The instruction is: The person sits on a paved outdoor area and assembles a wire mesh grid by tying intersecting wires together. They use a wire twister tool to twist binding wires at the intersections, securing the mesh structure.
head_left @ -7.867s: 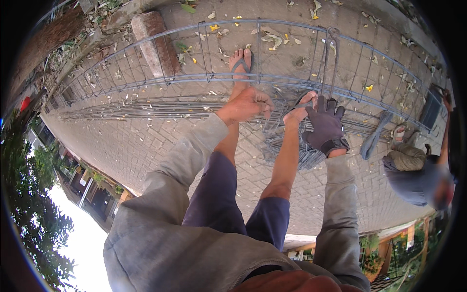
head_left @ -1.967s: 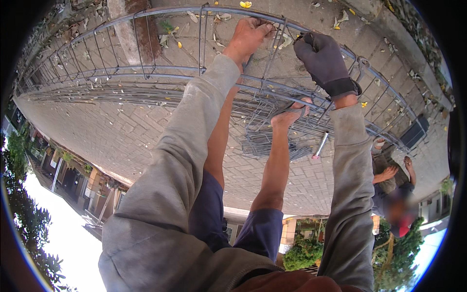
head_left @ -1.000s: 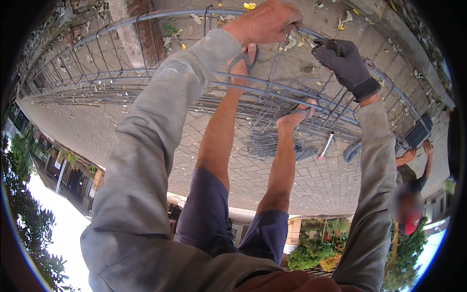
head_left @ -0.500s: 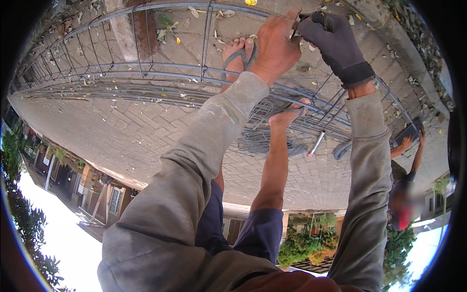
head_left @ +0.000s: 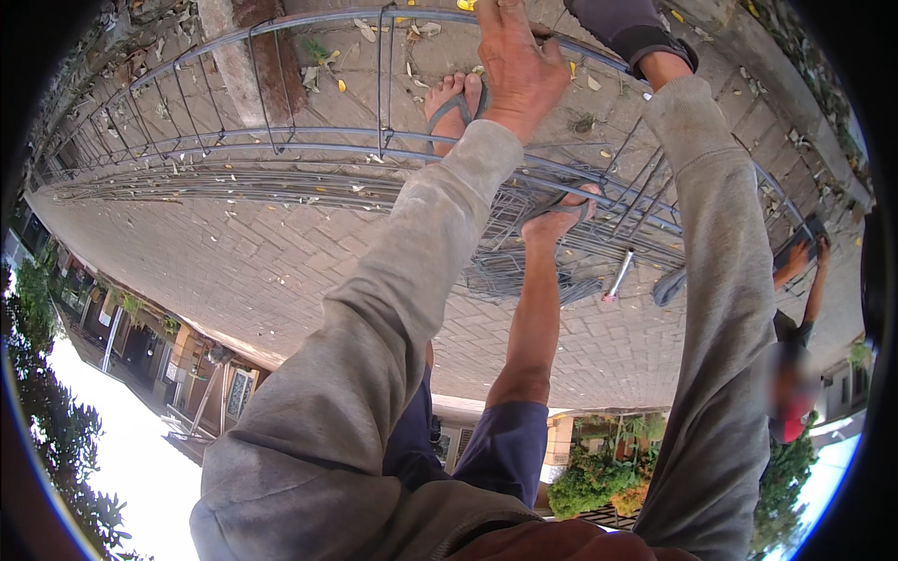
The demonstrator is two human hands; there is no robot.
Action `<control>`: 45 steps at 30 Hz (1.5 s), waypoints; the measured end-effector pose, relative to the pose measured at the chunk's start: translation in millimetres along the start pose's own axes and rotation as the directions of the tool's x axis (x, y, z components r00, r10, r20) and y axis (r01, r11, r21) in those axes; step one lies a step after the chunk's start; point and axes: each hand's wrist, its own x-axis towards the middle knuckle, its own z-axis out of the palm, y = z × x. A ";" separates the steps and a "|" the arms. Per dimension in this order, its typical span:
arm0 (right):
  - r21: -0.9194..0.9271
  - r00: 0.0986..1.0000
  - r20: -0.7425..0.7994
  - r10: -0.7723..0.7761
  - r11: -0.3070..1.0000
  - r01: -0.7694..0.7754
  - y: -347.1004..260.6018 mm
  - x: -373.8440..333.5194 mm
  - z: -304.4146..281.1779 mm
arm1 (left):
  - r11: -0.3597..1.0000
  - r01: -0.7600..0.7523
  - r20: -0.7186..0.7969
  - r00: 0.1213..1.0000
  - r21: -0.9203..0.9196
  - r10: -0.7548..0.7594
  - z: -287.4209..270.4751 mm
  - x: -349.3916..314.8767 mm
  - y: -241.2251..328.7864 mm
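Observation:
A long cage of steel rebar [head_left: 385, 84], with cross ties between its long bars, curves across the upper part of the head view. My bare left hand [head_left: 522, 73] is closed over its top bar, fingertips at the upper edge of the picture. To its right, at the picture's top edge, is my right hand [head_left: 625, 21] in a dark glove. Its fingers are cut off, so what it holds is hidden. Under my forearms lie a bundle of thin steel rods [head_left: 281, 187] and a heap of bent wire ties [head_left: 524, 266].
My sandalled feet [head_left: 561, 217] stand among the bars. Beside the wire heap lies a metal rod with a reddish end [head_left: 618, 274]. A concrete post [head_left: 245, 65] lies behind the cage, and a kerb [head_left: 795, 103] runs at right. Another person's arms [head_left: 810, 276] reach to the cage's right end.
My right hand has moved up and right, away from my left hand and partly out of the picture. My left hand has shifted slightly upward along the top bar.

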 end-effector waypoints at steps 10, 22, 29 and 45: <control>0.685 0.837 0.519 0.174 0.500 -0.529 30.8 -109.5 -18.5 | 0.911 -0.291 0.228 0.946 0.293 0.229 -22.8 17.1 -13.9; 0.146 0.586 0.046 0.809 0.575 -0.805 95.3 -290.2 55.2 | 0.943 -0.266 0.867 0.495 0.202 -0.046 -24.4 92.6 -30.5; 0.165 0.799 0.147 0.583 0.782 -0.601 106.2 -292.1 46.3 | 0.956 -0.236 0.811 0.586 0.175 -0.004 -19.3 77.8 -41.1; 0.132 0.956 0.194 0.219 0.960 -0.247 36.7 -228.3 -134.0 | 0.884 -0.281 0.755 0.645 0.374 -0.114 -37.1 66.6 -7.7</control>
